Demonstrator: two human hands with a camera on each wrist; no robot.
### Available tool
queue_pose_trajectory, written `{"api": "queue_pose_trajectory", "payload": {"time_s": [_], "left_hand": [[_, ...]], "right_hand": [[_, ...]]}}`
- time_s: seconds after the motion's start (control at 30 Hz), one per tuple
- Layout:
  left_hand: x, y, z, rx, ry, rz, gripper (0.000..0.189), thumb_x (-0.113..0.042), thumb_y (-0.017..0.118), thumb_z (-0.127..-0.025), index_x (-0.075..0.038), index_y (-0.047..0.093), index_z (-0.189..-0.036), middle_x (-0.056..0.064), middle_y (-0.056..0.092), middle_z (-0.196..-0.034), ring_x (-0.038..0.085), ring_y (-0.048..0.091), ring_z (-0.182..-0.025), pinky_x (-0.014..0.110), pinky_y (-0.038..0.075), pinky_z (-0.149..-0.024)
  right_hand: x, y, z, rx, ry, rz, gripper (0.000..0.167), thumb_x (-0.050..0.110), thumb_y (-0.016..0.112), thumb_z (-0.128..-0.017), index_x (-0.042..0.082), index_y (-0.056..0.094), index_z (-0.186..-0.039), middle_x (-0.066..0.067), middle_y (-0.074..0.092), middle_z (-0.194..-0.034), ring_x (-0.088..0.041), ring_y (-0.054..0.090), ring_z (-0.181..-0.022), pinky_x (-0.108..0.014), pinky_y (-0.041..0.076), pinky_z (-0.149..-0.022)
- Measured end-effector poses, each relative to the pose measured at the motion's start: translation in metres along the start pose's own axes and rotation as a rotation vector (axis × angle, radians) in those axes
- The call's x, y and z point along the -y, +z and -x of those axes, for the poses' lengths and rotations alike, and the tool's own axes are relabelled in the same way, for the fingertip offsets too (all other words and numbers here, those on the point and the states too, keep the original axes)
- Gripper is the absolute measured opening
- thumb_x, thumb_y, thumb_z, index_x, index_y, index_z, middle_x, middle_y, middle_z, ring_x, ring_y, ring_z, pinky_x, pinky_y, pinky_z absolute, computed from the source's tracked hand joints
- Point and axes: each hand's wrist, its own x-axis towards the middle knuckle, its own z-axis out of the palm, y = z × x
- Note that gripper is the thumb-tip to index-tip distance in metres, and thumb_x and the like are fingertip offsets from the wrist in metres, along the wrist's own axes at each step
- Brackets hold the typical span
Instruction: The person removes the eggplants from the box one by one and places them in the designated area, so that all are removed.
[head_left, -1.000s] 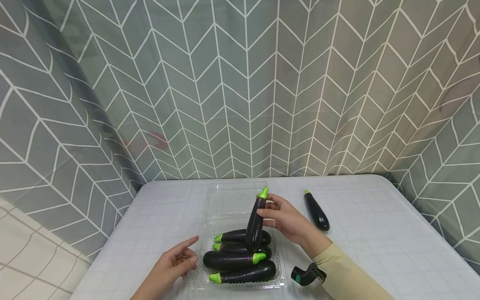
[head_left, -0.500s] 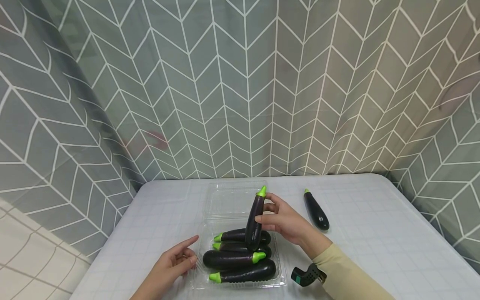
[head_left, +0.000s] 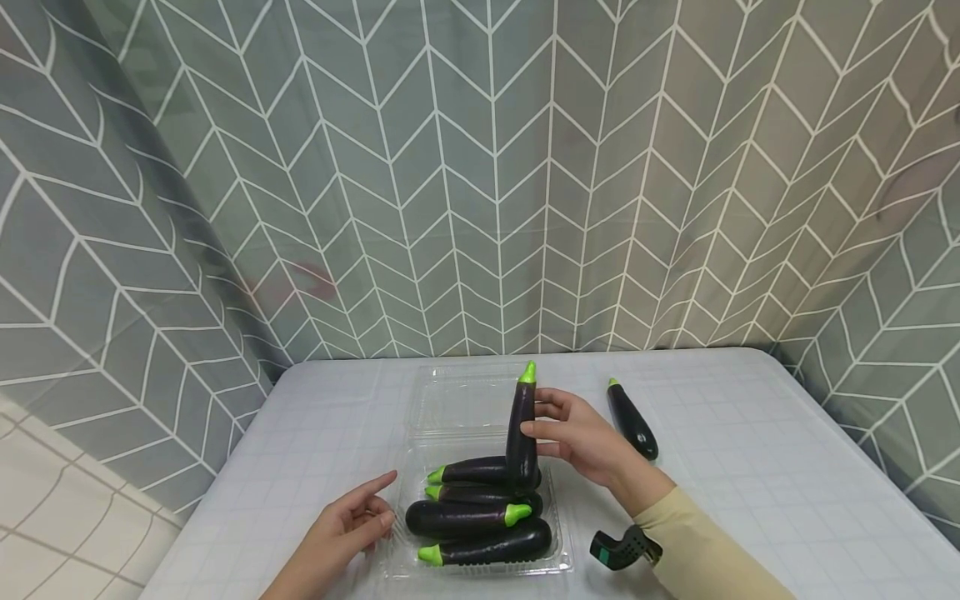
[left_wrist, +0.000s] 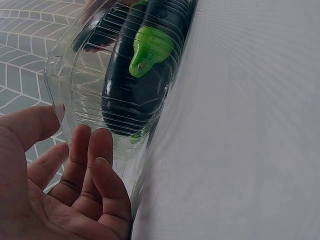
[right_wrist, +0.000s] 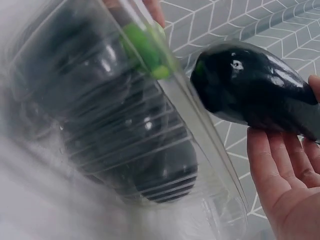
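Note:
My right hand (head_left: 581, 437) holds an eggplant (head_left: 521, 433) between thumb and fingers, its bright green stem up and its dark round end low over the back of a clear plastic container (head_left: 562, 546). In the right wrist view the held eggplant (right_wrist: 250, 82) shows above the container's rim, with fingers (right_wrist: 260, 155) under it. Several eggplants lie crosswise in the container, such as the front eggplant (head_left: 495, 546). At the container's left side is my left hand (head_left: 348, 525); in the left wrist view its fingertips (left_wrist: 102, 137) are at the ribbed wall, curved loosely.
The container's clear lid (head_left: 465, 400) lies folded back behind it. Another eggplant (head_left: 633, 421) rests on the white-covered table (head_left: 735, 475) to the right. A black wrist device (head_left: 626, 548) sits by my right sleeve. A patterned curtain (head_left: 517, 183) surrounds the table.
My right hand has shifted slightly to the right, and the held eggplant has risen a little and turned more upright. The left hand stays in place.

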Motion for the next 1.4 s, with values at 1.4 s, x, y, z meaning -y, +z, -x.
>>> {"api": "queue_pose_trajectory", "payload": {"time_s": [1.4], "left_hand": [[-0.001, 0.001, 0.000, -0.008, -0.022, 0.000, 0.061, -0.024, 0.064, -0.098, -0.001, 0.040, -0.149, 0.014, 0.064, -0.101, 0.017, 0.062, -0.080, 0.029, 0.052, -0.065]], "right_hand": [[0.026, -0.085, 0.057, -0.256, -0.012, 0.161, 0.069, 0.019, 0.068, -0.096, 0.002, 0.028, -0.150, -0.019, 0.052, -0.128, -0.019, 0.063, -0.101, -0.034, 0.053, -0.081]]}}
